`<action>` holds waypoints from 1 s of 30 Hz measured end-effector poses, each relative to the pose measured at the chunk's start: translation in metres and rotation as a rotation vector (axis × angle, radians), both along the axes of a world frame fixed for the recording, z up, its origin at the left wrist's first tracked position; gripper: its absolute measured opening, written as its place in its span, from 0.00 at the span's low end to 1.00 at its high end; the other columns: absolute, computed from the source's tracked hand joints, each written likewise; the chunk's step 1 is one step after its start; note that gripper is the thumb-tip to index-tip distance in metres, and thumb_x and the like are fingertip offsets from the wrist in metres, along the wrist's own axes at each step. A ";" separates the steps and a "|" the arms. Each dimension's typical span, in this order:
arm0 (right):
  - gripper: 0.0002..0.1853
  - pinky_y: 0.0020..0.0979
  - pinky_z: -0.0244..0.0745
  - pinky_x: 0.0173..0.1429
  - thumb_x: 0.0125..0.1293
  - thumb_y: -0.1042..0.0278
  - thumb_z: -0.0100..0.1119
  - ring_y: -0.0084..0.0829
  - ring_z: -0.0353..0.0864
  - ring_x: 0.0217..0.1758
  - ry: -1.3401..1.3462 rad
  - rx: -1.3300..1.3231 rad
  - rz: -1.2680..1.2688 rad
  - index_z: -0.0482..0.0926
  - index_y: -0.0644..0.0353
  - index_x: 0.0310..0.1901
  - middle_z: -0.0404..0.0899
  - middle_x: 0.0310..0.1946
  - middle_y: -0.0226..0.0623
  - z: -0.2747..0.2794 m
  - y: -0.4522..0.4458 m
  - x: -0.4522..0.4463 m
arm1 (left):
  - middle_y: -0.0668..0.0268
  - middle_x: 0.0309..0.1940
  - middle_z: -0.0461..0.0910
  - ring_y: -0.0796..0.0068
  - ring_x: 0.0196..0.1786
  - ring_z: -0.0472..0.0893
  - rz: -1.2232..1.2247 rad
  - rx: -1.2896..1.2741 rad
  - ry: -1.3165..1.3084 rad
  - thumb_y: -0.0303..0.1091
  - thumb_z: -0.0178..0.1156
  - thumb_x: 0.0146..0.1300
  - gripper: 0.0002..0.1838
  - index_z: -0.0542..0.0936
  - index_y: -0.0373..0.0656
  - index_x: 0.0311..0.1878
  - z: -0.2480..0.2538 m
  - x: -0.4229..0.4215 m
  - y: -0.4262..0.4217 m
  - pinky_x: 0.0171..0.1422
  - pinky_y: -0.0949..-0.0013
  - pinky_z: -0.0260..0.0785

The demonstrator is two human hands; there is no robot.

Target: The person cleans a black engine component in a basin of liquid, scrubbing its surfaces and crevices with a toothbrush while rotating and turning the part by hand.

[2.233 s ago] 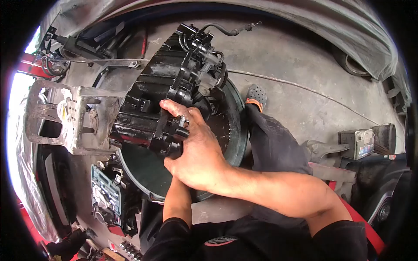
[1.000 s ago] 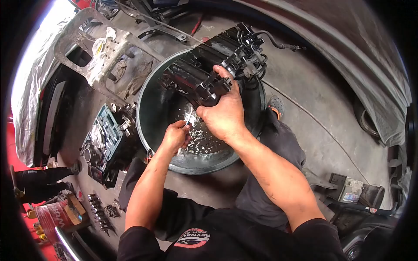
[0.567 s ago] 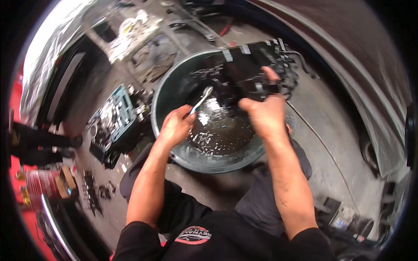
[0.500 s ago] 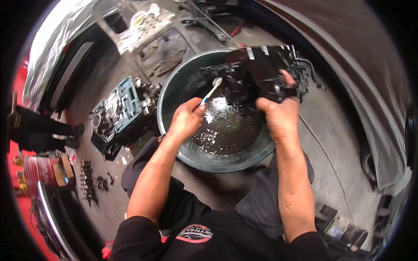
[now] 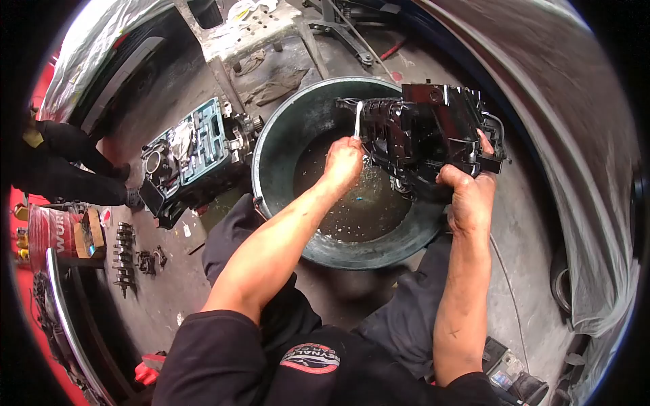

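Note:
My left hand (image 5: 344, 162) is closed around the handle of a toothbrush (image 5: 357, 122). The brush head points up and sits beside the left end of a wet, glossy black engine part (image 5: 423, 128); I cannot tell whether the bristles touch it. My right hand (image 5: 468, 193) grips this part at its lower right, thumb in front and fingertips showing at its far side. The part is tilted over the right side of a big dark green tub (image 5: 277, 169). Murky water (image 5: 359, 213) with foam flecks lies in the tub.
An engine block (image 5: 193, 159) stands left of the tub, a crankshaft (image 5: 123, 257) on the floor further left. A person's dark-trousered legs (image 5: 78, 166) are at the far left. A worn metal stand (image 5: 250, 34) is behind the tub; plastic sheeting (image 5: 542, 135) hangs at right.
The view has shifted. My left hand has brought the toothbrush rightward to the engine part, its head now more upright. The part is still in my right hand, turned more level.

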State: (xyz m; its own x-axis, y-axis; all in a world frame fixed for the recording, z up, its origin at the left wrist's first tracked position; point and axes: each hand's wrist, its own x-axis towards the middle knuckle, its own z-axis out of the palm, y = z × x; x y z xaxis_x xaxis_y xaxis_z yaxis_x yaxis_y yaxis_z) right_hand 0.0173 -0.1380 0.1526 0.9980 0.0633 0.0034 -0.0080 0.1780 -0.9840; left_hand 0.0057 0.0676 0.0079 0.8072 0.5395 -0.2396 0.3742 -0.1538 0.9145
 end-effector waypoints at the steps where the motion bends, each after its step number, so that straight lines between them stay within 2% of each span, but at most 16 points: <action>1: 0.44 0.28 0.78 0.46 0.42 0.88 0.59 0.28 0.79 0.46 0.013 0.006 0.001 0.64 0.63 0.68 0.76 0.49 0.37 -0.002 -0.001 -0.002 | 0.50 0.24 0.79 0.49 0.30 0.81 -0.027 0.534 -0.038 0.44 0.45 0.77 0.22 0.79 0.35 0.38 -0.028 0.011 0.011 0.37 0.51 0.75; 3: 0.44 0.28 0.77 0.46 0.42 0.88 0.60 0.28 0.79 0.46 0.023 0.023 0.011 0.63 0.63 0.68 0.76 0.49 0.37 -0.001 0.001 -0.002 | 0.39 0.38 0.82 0.36 0.47 0.80 0.050 0.384 0.062 0.43 0.43 0.77 0.23 0.80 0.32 0.40 -0.006 0.017 0.013 0.54 0.43 0.71; 4: 0.44 0.28 0.77 0.45 0.42 0.88 0.60 0.28 0.79 0.45 0.021 0.015 0.007 0.63 0.63 0.68 0.76 0.49 0.37 0.000 0.003 -0.003 | 0.39 0.39 0.82 0.37 0.47 0.81 -0.006 0.546 -0.028 0.43 0.43 0.77 0.23 0.80 0.31 0.39 0.004 0.018 0.012 0.54 0.43 0.70; 7: 0.45 0.29 0.77 0.45 0.42 0.88 0.60 0.28 0.79 0.44 0.026 -0.019 0.011 0.63 0.63 0.69 0.76 0.48 0.36 0.001 0.004 -0.003 | 0.39 0.40 0.81 0.37 0.47 0.81 -0.047 0.282 -0.010 0.44 0.44 0.77 0.24 0.79 0.32 0.38 0.021 0.010 -0.018 0.54 0.43 0.70; 8: 0.45 0.29 0.77 0.45 0.42 0.87 0.60 0.28 0.79 0.43 0.030 -0.028 0.010 0.63 0.63 0.69 0.76 0.48 0.36 0.000 0.003 0.000 | 0.45 0.32 0.82 0.43 0.39 0.82 0.019 0.350 -0.020 0.45 0.44 0.77 0.23 0.81 0.36 0.37 0.007 0.013 -0.016 0.48 0.42 0.71; 9: 0.45 0.28 0.77 0.45 0.42 0.87 0.60 0.28 0.79 0.43 0.036 -0.042 0.012 0.63 0.63 0.69 0.76 0.48 0.36 0.000 0.002 -0.001 | 0.45 0.32 0.82 0.43 0.39 0.83 0.071 0.502 -0.011 0.45 0.44 0.77 0.24 0.81 0.36 0.37 -0.003 0.016 -0.009 0.48 0.43 0.72; 11: 0.45 0.28 0.77 0.45 0.42 0.87 0.60 0.28 0.78 0.41 -0.007 -0.012 0.001 0.63 0.63 0.69 0.76 0.47 0.36 -0.006 0.005 -0.002 | 0.45 0.33 0.82 0.45 0.41 0.83 0.113 0.378 0.105 0.46 0.44 0.77 0.24 0.82 0.37 0.37 -0.014 0.030 0.011 0.49 0.43 0.72; 13: 0.45 0.28 0.77 0.45 0.42 0.87 0.60 0.28 0.78 0.41 -0.019 -0.002 -0.010 0.63 0.62 0.69 0.76 0.47 0.36 -0.008 0.007 -0.004 | 0.42 0.35 0.82 0.41 0.43 0.82 0.081 0.461 -0.017 0.46 0.44 0.77 0.25 0.81 0.35 0.38 -0.021 0.026 0.004 0.50 0.42 0.71; 15: 0.45 0.28 0.77 0.45 0.42 0.86 0.60 0.27 0.78 0.41 -0.011 -0.008 -0.010 0.63 0.62 0.69 0.76 0.47 0.36 -0.004 0.007 -0.004 | 0.40 0.39 0.82 0.37 0.47 0.81 0.088 0.310 0.036 0.45 0.43 0.77 0.25 0.81 0.32 0.40 0.000 0.009 -0.026 0.53 0.43 0.72; 19: 0.45 0.28 0.77 0.44 0.42 0.86 0.61 0.26 0.78 0.41 0.016 -0.025 0.010 0.63 0.62 0.68 0.76 0.46 0.35 -0.004 0.000 -0.001 | 0.40 0.34 0.82 0.36 0.43 0.81 0.117 0.301 0.036 0.45 0.44 0.77 0.25 0.80 0.32 0.36 -0.019 0.025 0.002 0.50 0.43 0.71; 21: 0.45 0.27 0.76 0.44 0.42 0.86 0.61 0.26 0.78 0.41 0.010 -0.003 -0.007 0.63 0.62 0.68 0.76 0.46 0.36 -0.004 0.003 -0.004 | 0.41 0.31 0.82 0.39 0.40 0.82 0.140 0.098 -0.032 0.45 0.45 0.76 0.25 0.80 0.33 0.35 -0.068 0.040 0.008 0.47 0.44 0.71; 24: 0.44 0.27 0.75 0.47 0.41 0.85 0.63 0.26 0.78 0.41 -0.035 -0.074 -0.007 0.64 0.62 0.68 0.78 0.44 0.34 -0.007 0.000 0.003 | 0.44 0.29 0.82 0.44 0.39 0.83 0.113 0.025 0.004 0.45 0.45 0.75 0.24 0.81 0.34 0.34 -0.020 0.012 -0.022 0.47 0.46 0.70; 25: 0.44 0.26 0.75 0.48 0.41 0.84 0.63 0.26 0.78 0.41 -0.065 -0.103 -0.014 0.64 0.62 0.67 0.78 0.44 0.33 -0.006 0.000 0.005 | 0.44 0.28 0.81 0.44 0.33 0.82 0.145 0.042 -0.033 0.46 0.47 0.75 0.24 0.81 0.34 0.34 -0.037 0.017 -0.013 0.41 0.47 0.71; 27: 0.45 0.28 0.72 0.58 0.39 0.83 0.64 0.29 0.77 0.51 0.014 -0.052 0.022 0.65 0.63 0.67 0.77 0.49 0.35 0.006 0.001 -0.005 | 0.52 0.21 0.78 0.50 0.21 0.77 0.159 0.045 -0.007 0.46 0.49 0.74 0.22 0.79 0.38 0.32 -0.058 0.028 0.020 0.29 0.50 0.70; 29: 0.45 0.30 0.72 0.62 0.40 0.81 0.66 0.30 0.75 0.57 -0.023 -0.151 -0.044 0.65 0.62 0.67 0.74 0.55 0.37 0.001 0.007 -0.009 | 0.65 0.15 0.71 0.63 0.13 0.68 0.185 -0.409 0.005 0.48 0.48 0.75 0.20 0.75 0.45 0.30 -0.025 0.015 0.019 0.18 0.57 0.62; 30: 0.45 0.31 0.72 0.64 0.41 0.80 0.67 0.32 0.76 0.58 -0.082 -0.158 -0.059 0.65 0.61 0.67 0.74 0.57 0.39 -0.007 0.009 -0.008 | 0.70 0.14 0.67 0.69 0.12 0.65 0.154 -0.470 0.036 0.48 0.47 0.75 0.19 0.73 0.48 0.30 -0.006 0.009 0.005 0.16 0.61 0.58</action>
State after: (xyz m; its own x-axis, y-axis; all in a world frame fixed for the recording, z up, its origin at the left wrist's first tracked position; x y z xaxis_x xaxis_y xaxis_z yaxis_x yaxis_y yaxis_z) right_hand 0.0091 -0.1288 0.1461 0.9967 0.0112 0.0799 0.0797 0.0190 -0.9966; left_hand 0.0147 0.0723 0.0023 0.7131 0.4789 -0.5120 0.3928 0.3320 0.8576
